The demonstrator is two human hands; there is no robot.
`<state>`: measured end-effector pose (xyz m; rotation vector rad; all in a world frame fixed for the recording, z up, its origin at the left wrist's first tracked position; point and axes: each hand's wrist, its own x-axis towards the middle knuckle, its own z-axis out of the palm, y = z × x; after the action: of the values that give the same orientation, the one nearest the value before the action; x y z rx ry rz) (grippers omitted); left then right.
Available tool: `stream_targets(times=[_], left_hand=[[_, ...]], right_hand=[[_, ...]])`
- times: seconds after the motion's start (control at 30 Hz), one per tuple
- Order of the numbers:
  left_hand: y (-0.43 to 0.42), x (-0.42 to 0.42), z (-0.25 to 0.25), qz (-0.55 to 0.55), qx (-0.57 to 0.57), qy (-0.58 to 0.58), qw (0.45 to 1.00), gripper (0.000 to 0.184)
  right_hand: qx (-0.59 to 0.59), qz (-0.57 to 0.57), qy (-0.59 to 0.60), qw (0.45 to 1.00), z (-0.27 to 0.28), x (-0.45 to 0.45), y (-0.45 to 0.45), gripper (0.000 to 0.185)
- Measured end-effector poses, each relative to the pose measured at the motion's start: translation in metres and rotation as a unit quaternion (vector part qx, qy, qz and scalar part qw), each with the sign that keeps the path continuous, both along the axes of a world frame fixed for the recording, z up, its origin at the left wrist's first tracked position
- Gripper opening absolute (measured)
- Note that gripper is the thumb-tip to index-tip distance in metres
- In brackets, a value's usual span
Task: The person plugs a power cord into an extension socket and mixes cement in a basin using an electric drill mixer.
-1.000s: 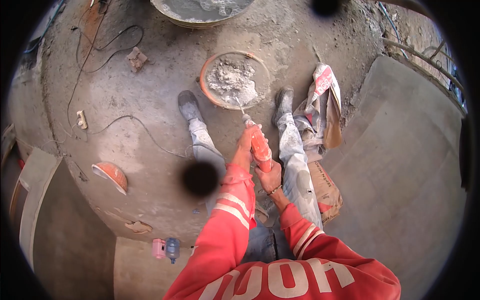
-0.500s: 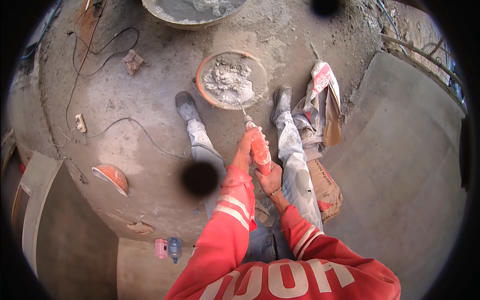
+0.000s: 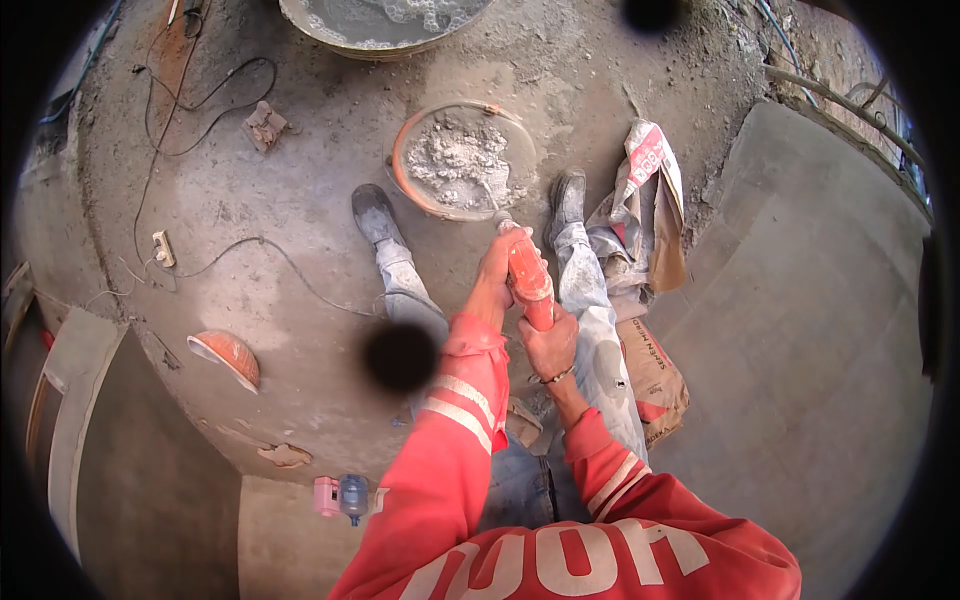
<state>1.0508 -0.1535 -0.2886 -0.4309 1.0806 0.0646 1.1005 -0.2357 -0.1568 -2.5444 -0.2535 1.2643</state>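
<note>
A red, cement-smeared power drill (image 3: 530, 272) is held in both hands, its front end pointing at a round orange-rimmed tub (image 3: 402, 168). My left hand (image 3: 492, 272) is closed around the front of the body. Behind it, my right hand (image 3: 549, 345) wraps the rear grip. From the nose a mixing rod (image 3: 490, 200) runs over the near rim into lumpy grey cement mix (image 3: 455, 150); its tip is hidden there. Wet grey liquid lies at the tub's right side. My feet stand on either side of the tub.
A large basin (image 3: 385, 48) of cloudy water stands beyond the tub. A crumpled sack (image 3: 645, 200) and a cement bag (image 3: 652, 375) lie at right. A power cord (image 3: 290, 275) with a socket block (image 3: 162, 248), a broken brick (image 3: 265, 126) and an orange bowl (image 3: 228, 355) are at left.
Both hands have shifted slightly right with the drill, and the right hand has moved a little lower in view. The rod's entry point in the mix has moved right.
</note>
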Motion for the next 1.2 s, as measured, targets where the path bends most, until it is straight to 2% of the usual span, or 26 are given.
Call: stream_targets(times=[0.37, 0.47, 0.53, 0.77, 0.87, 0.97, 1.07, 1.2], left_hand=[[0.043, 0.014, -0.002, 0.006, 0.001, -0.015, 1.0, 0.024], [0.044, 0.011, -0.012, 0.055, 0.014, -0.036, 0.998, 0.029], [0.054, 0.008, 0.004, 0.084, -0.023, -0.021, 0.996, 0.03], [0.04, 0.011, 0.002, 0.174, 0.007, -0.067, 0.982, 0.026], [0.046, 0.03, 0.011, 0.195, -0.014, -0.031, 0.98, 0.024], [0.05, 0.04, 0.016, 0.169, -0.037, -0.009, 0.985, 0.023], [0.035, 0.047, -0.005, 0.15, -0.002, -0.001, 0.989, 0.024], [0.029, 0.052, -0.01, 0.11, 0.019, -0.005, 0.994, 0.025]], right_hand=[[-0.013, 0.064, -0.007, 0.998, 0.003, 0.025, 0.05, 0.034], [0.016, 0.081, 0.002, 0.997, 0.004, 0.028, 0.057, 0.034], [0.046, 0.088, 0.012, 0.995, 0.004, 0.028, 0.06, 0.034], [0.007, 0.202, -0.002, 0.979, 0.006, 0.054, 0.063, 0.032], [0.0, 0.216, 0.001, 0.976, 0.003, 0.071, 0.062, 0.032], [0.022, 0.202, 0.006, 0.979, 0.002, 0.081, 0.06, 0.031], [0.019, 0.188, 0.007, 0.982, -0.005, 0.085, 0.049, 0.032], [0.011, 0.166, 0.014, 0.986, -0.007, 0.087, 0.041, 0.032]])
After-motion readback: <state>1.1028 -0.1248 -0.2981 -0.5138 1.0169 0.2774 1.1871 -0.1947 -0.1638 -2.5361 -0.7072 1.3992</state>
